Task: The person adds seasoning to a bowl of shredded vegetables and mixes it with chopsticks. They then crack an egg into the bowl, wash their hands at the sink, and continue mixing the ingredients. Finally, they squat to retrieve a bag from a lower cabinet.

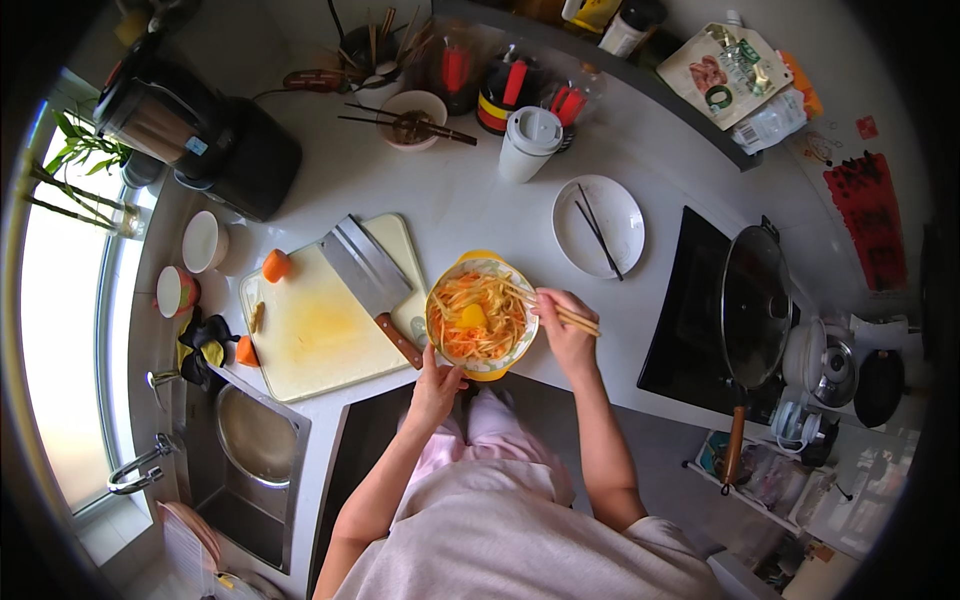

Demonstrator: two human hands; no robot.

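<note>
A patterned bowl with yellow handles point(482, 370) stands at the counter's front edge. It holds shredded carrot and pale shreds point(480, 345) with what looks like a raw egg yolk point(472, 316) on top. My left hand point(437, 390) touches the bowl's near left rim. Wooden chopsticks point(577, 321) are gripped in my right hand point(568, 334), their tips among the shreds. Left of the bowl, a cleaver point(367, 270) rests across a cream cutting board point(292, 367), its wooden handle pointing toward me. Carrot pieces point(277, 265) lie at the board's left side.
Right of the bowl are a white plate point(566, 251) with dark chopsticks and a lidded pan point(754, 307) on a black cooktop point(667, 345). A white lidded cup point(531, 146) and a small bowl point(424, 142) stand behind. A sink point(247, 517) and a blender point(195, 135) are left.
</note>
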